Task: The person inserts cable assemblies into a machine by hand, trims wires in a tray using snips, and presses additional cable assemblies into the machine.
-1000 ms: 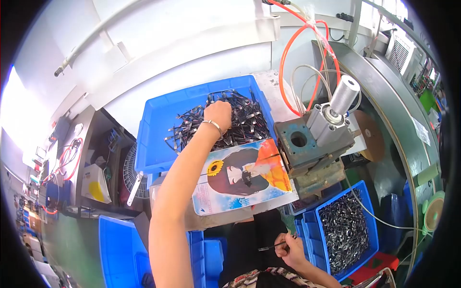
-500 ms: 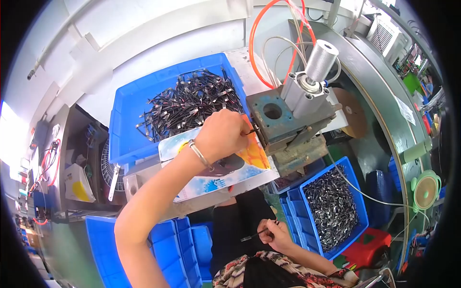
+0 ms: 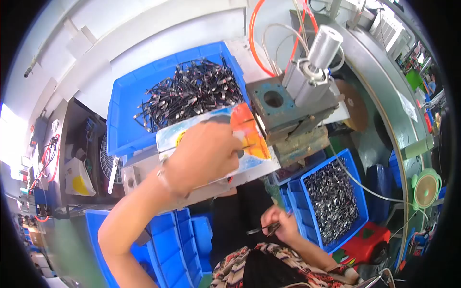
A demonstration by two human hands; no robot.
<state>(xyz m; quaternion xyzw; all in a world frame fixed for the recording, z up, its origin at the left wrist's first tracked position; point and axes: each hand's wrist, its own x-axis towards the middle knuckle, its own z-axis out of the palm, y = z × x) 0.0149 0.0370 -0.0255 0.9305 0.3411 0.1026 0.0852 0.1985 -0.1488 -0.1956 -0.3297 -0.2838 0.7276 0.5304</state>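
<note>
Head view: my left grip [image 3: 206, 153] over the desk [image 3: 247, 62], my right grip [image 3: 280, 223] lower.
The left, blurred, is above the colourful picture sheet [image 3: 252, 139] at frame centre; I cannot tell if it holds something. The right, at lower centre, pinches a thin black piece [image 3: 255, 231]. Similar pieces [image 3: 192, 93] fill a blue tray [image 3: 126, 96], upper left.

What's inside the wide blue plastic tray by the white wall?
A tangled heap of thin, black, cable-like pieces with silvery ends. To the heap's left, the tray shows bare; anything beneath the heap is covered from view.
</note>
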